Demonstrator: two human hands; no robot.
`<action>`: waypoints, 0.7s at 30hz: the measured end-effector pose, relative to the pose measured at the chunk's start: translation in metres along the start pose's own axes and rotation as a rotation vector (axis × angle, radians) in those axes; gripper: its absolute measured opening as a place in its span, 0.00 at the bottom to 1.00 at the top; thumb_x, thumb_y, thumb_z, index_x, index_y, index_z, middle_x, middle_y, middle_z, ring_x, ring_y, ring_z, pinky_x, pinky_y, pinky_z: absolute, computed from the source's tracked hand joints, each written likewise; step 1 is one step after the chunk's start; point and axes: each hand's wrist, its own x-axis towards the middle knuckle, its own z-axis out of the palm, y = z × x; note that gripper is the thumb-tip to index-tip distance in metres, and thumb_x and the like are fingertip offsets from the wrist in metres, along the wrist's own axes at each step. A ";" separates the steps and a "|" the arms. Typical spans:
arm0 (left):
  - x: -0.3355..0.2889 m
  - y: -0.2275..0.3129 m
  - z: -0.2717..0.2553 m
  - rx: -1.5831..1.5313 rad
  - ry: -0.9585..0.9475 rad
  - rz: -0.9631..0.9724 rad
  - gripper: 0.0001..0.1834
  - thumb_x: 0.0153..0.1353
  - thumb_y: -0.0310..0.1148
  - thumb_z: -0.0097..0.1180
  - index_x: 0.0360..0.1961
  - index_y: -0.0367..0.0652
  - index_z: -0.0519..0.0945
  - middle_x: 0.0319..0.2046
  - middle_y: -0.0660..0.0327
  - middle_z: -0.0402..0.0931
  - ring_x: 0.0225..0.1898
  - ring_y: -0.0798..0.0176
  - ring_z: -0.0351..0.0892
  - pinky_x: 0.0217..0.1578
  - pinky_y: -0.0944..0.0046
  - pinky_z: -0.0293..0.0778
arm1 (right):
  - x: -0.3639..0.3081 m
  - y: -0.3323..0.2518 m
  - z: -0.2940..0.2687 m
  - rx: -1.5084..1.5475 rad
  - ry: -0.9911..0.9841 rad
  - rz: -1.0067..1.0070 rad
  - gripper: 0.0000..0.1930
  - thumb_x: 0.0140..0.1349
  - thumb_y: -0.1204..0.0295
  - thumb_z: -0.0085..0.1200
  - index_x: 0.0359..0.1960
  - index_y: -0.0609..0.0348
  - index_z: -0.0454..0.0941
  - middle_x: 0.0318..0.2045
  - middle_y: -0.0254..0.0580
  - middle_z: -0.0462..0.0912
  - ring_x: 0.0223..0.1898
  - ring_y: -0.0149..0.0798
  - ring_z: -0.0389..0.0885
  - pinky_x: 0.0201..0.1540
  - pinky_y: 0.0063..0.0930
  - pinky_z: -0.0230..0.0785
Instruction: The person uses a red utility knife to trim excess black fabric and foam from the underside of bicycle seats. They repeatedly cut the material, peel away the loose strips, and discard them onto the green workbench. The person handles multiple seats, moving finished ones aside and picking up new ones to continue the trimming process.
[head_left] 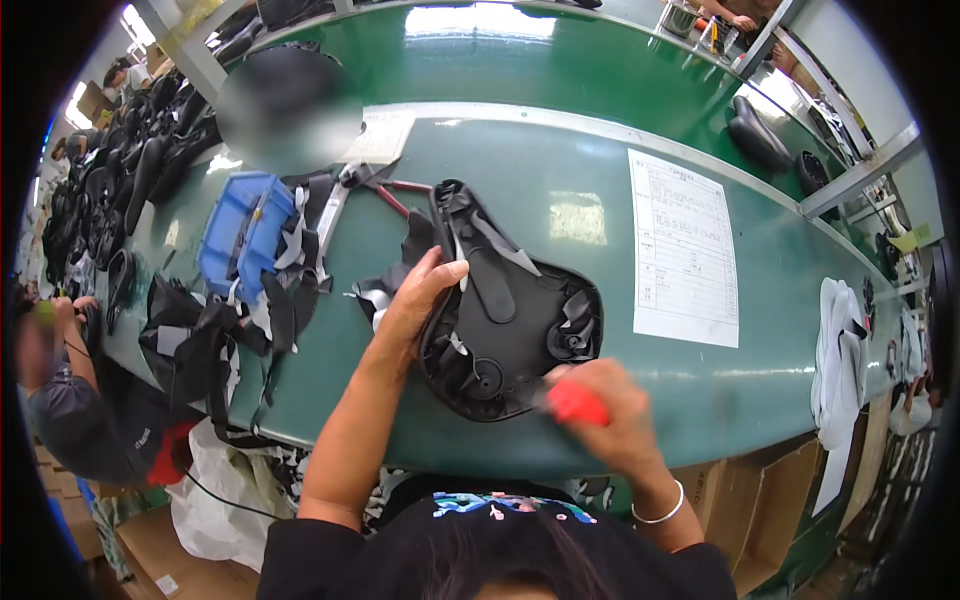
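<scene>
A black bicycle saddle (512, 350) lies underside up on the green table, its narrow nose pointing away from me. My left hand (412, 300) grips its left edge, thumb over the rim and fingers hidden beneath. Loose strips of grey-black cover material stick up inside the shell. At the near right edge of the saddle, my right hand (612, 410) is closed around a red-handled tool (578, 402). Motion smears the tool's working end, so its kind is unclear. Just beyond the saddle's nose lies another tool with thin red handles (392, 194).
A blue plastic bin (240, 225) stands at the left among black and white offcuts (190, 335). A printed sheet (685, 250) lies at the right, near stacked white pieces (840, 360). Saddles (140, 180) are heaped far left. A co-worker (90, 410) sits at the left.
</scene>
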 end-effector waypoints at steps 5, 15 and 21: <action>-0.011 0.023 -0.026 0.177 -0.031 -0.119 0.26 0.55 0.40 0.59 0.49 0.35 0.69 0.37 0.58 0.74 0.33 0.67 0.78 0.35 0.68 0.77 | -0.029 0.032 -0.023 -0.226 0.200 0.034 0.30 0.51 0.77 0.61 0.59 0.52 0.69 0.36 0.45 0.80 0.28 0.42 0.78 0.30 0.33 0.71; 0.000 0.059 0.005 0.607 -0.175 -0.032 0.22 0.55 0.38 0.55 0.46 0.33 0.71 0.32 0.62 0.73 0.29 0.72 0.74 0.31 0.72 0.72 | 0.016 0.026 -0.033 -0.687 -0.236 -0.184 0.34 0.57 0.78 0.47 0.66 0.37 0.59 0.18 0.40 0.66 0.15 0.43 0.68 0.18 0.38 0.62; -0.036 0.029 -0.010 0.465 0.088 0.108 0.21 0.52 0.38 0.57 0.43 0.32 0.73 0.33 0.61 0.74 0.30 0.71 0.72 0.33 0.71 0.71 | -0.066 0.013 0.028 -0.325 -0.037 0.210 0.34 0.58 0.78 0.52 0.67 0.47 0.56 0.25 0.50 0.76 0.21 0.53 0.77 0.22 0.42 0.68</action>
